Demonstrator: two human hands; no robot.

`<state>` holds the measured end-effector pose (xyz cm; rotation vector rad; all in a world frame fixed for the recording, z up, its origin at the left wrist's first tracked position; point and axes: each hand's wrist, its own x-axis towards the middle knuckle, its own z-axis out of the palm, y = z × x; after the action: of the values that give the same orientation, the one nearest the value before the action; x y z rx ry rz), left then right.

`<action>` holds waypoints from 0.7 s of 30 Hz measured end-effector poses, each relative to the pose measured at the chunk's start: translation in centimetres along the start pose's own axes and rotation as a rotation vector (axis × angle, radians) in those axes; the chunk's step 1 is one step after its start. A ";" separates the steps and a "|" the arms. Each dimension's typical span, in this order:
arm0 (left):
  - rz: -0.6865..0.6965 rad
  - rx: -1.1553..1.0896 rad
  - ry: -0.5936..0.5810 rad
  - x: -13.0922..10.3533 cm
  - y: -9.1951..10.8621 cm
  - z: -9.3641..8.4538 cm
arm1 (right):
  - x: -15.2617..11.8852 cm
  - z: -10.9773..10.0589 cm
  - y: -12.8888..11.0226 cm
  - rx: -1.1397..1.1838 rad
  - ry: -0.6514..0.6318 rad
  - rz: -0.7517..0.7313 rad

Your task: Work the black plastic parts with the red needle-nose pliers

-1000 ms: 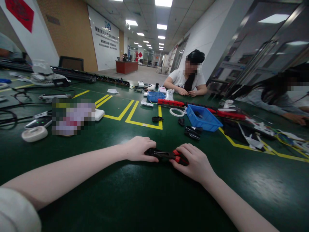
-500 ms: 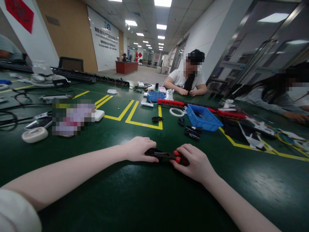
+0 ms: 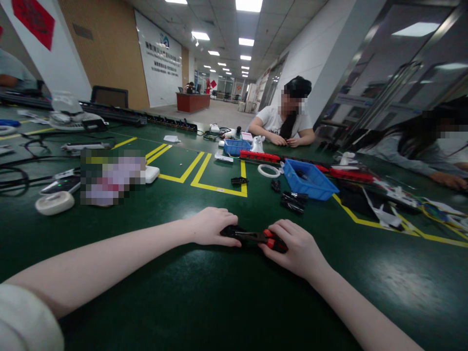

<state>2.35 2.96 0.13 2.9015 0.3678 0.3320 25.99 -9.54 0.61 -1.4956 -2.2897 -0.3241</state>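
Pliers [image 3: 270, 242] over green table [image 3: 204, 302] (ceiling lights [image 3: 249, 5] lit).

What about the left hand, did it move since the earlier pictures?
No. Against the yellow tape just beyond it, the left hand shows no clear shift; the whole view just moved slightly.

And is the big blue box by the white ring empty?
Not empty: something dark lies inside the big blue box. What it is, I can't tell.

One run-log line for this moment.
left hand: holds black piece; right hand: holds red-black pliers; larger blue bin: beyond right hand
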 end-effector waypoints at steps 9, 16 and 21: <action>0.003 -0.006 -0.015 0.0 0.0 -0.1 | 0.1 -0.1 0.0 0.006 -0.018 0.010; 0.013 0.007 0.008 0.0 -0.1 0.1 | 0.1 0.0 -0.1 0.006 -0.012 0.015; 0.015 0.018 0.009 0.0 -0.1 0.2 | 0.0 0.1 0.0 0.008 -0.004 0.001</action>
<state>2.38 3.03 -0.06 2.9228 0.3524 0.3458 26.00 -9.48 0.49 -1.4945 -2.2909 -0.3119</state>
